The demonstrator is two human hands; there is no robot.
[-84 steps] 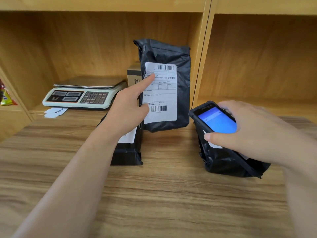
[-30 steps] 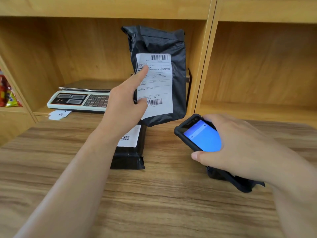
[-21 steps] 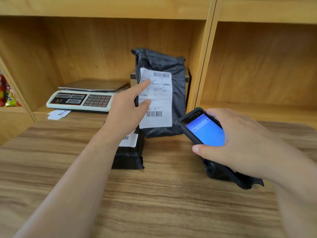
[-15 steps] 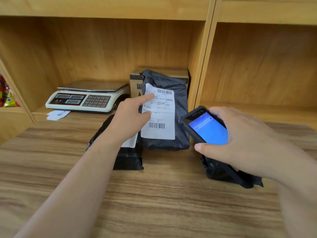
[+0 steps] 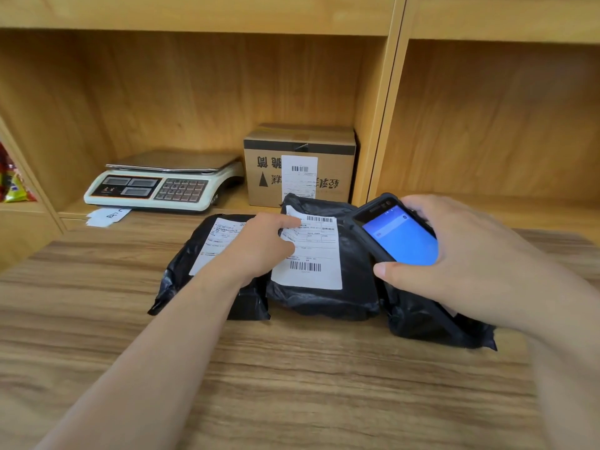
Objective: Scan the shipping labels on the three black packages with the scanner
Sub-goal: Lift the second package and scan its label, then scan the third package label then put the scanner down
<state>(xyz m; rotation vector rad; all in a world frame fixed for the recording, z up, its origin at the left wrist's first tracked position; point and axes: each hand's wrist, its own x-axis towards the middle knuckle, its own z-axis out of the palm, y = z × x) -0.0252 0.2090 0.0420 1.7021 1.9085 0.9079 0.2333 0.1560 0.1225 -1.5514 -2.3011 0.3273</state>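
Two hands: left (image 5: pixel 259 245) pinches package (image 5: pixel 355 280), right (image 5: pixel 480 254) grips scanner (image 5: pixel 399 238).

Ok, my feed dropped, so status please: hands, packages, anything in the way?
Left hand grips middle package, fingers on its label. Right hand holds scanner above right package. Left hand covers part of left package's label.

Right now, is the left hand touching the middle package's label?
Touching. In the head view the left hand lays its forefinger and thumb on the label of the middle package.
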